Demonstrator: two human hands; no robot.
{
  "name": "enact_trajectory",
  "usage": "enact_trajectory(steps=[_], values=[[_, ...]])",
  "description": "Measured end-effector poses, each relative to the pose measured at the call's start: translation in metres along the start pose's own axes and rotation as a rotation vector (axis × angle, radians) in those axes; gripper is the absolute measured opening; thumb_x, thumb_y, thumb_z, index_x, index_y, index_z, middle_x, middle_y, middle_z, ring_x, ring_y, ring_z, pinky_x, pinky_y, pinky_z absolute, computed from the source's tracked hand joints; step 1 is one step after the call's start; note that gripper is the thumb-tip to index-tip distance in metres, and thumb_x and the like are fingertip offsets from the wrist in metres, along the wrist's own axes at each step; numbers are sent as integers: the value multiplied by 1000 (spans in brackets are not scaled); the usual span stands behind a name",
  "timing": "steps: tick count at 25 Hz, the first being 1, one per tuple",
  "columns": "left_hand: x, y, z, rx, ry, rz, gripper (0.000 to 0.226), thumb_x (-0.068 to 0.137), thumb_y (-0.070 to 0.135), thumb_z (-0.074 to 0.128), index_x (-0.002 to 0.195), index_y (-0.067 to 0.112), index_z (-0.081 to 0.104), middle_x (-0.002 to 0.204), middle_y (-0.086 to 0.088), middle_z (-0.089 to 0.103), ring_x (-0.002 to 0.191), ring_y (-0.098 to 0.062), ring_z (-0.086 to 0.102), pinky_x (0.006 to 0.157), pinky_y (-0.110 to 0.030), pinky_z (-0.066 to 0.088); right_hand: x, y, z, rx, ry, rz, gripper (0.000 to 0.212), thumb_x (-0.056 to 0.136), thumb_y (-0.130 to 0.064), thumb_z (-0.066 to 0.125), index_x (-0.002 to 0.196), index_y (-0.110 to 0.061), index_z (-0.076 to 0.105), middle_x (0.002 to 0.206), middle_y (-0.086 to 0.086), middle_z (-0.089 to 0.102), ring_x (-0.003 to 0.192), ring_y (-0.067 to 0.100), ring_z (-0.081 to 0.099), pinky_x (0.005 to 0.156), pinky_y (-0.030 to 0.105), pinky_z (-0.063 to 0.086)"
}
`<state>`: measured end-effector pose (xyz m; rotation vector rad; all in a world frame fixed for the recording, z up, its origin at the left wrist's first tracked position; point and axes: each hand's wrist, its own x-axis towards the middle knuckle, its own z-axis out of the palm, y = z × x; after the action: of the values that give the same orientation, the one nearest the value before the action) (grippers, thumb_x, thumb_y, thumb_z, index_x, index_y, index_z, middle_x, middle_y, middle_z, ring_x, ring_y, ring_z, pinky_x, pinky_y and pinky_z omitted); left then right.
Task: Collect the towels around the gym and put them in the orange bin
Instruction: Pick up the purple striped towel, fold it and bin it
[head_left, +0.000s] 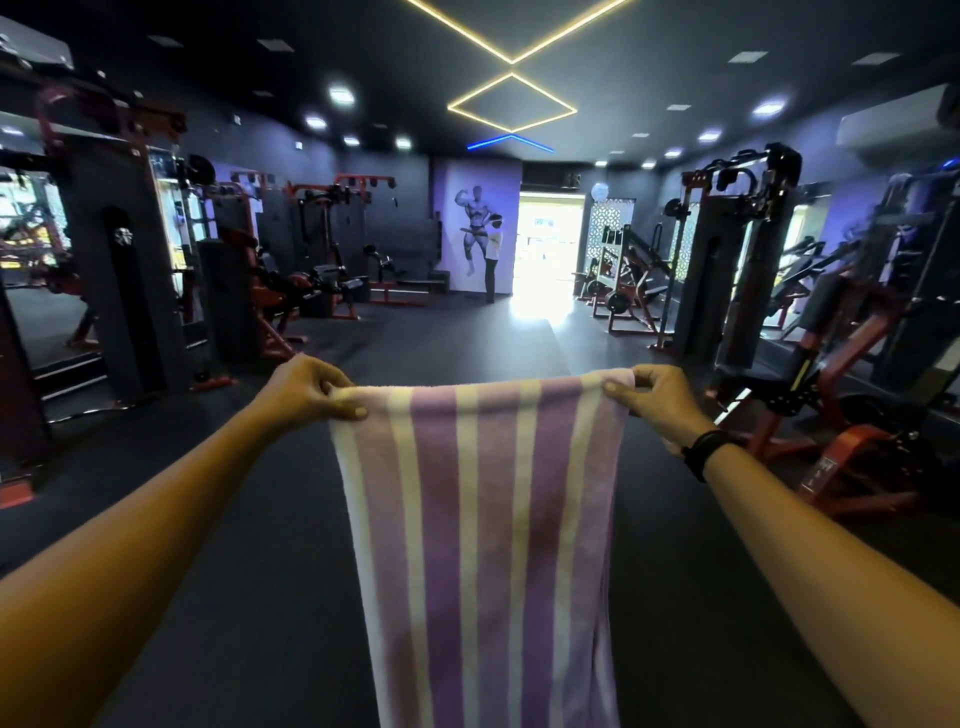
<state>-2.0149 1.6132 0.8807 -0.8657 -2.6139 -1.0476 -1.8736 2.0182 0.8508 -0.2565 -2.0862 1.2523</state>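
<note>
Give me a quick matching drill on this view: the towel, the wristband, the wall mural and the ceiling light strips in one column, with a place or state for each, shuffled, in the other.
Things:
1. towel
2. wristband
3. mural
4. light strips

Places or states:
A. yellow diamond outline overhead
B. on the right forearm, behind the right hand
C. on the purple far wall beside the bright doorway
D. hanging, top corners pinched by the left hand and the right hand

Pairs: 1-D, 2-B, 3-C, 4-A
</note>
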Motion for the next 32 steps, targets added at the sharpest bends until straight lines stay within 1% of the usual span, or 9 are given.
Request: enact_trajectory(steps=[5, 8, 13, 17, 20, 22, 24, 27, 32], values=[[3, -14, 4, 98, -174, 13, 20, 72, 34, 81, 68, 19, 69, 61, 5, 60, 61, -11, 53, 56, -24, 38, -8, 6, -1, -29, -6, 110, 45, 61, -5, 87, 82, -19, 50, 76, 18, 64, 64, 23, 60, 59, 37, 55], [-5, -13, 3, 95, -580, -78, 41, 59, 53, 84, 65, 15, 68, 57, 7, 57, 57, -10, 50, 53, -19, 40, -25, -2, -10, -145, -367, 221, 36, 67, 3, 81, 88, -10, 54, 68, 13, 58, 49, 10, 57, 45, 24, 50], [1, 14, 2, -809, -202, -39, 94, 24, 62, 90, 102, 17, 63, 88, 1, 72, 74, -10, 69, 61, -25, 57, -7, -44, -26, 484, -281, 170, 69, 57, -34, 85, 116, -16, 55, 99, 2, 72, 84, 15, 70, 70, 32, 59], [-21, 17, 27, -409, -619, -165, 90, 28, 58, 91, 105, 22, 62, 98, 9, 71, 82, -2, 69, 65, -18, 54, -32, -24, 5, 94, -629, 370, 61, 64, -24, 82, 119, -13, 59, 108, 3, 71, 101, 20, 66, 77, 39, 57], [-17, 8, 21, -723, -289, -204, 91, 21, 57, 91, 100, 19, 65, 94, 0, 72, 71, -5, 69, 57, -23, 55, -24, -27, 2, 285, -439, 284, 68, 51, -42, 91, 106, -10, 64, 85, 2, 69, 70, 12, 64, 58, 27, 52], [-12, 5, 7, -892, -326, -277, 92, 34, 48, 94, 114, 15, 62, 98, -7, 74, 81, -17, 72, 62, -33, 59, -14, -38, -2, 436, -437, 322, 84, 40, -45, 94, 111, -8, 66, 99, 8, 71, 84, 18, 68, 67, 35, 60], [-14, 2, 6, -774, -429, -284, 83, 49, 46, 91, 120, 14, 61, 107, -10, 72, 98, -26, 69, 77, -40, 58, -16, -39, 5, 341, -493, 374, 75, 60, -37, 88, 122, -5, 61, 111, 11, 69, 97, 22, 67, 78, 38, 59], [-16, -2, 8, -896, -231, -344, 94, 40, 56, 89, 119, 14, 63, 114, -14, 69, 105, -30, 66, 89, -46, 54, -20, -34, 15, 430, -365, 333, 86, 53, -46, 89, 122, -3, 60, 104, 10, 70, 86, 18, 70, 66, 32, 58], [-22, 8, 5, -969, -313, -251, 97, 30, 36, 98, 116, 12, 61, 108, -15, 70, 95, -29, 70, 73, -43, 58, -15, -40, 21, 464, -369, 269, 102, 35, -39, 96, 122, 2, 59, 114, 18, 66, 94, 25, 67, 74, 34, 58]])
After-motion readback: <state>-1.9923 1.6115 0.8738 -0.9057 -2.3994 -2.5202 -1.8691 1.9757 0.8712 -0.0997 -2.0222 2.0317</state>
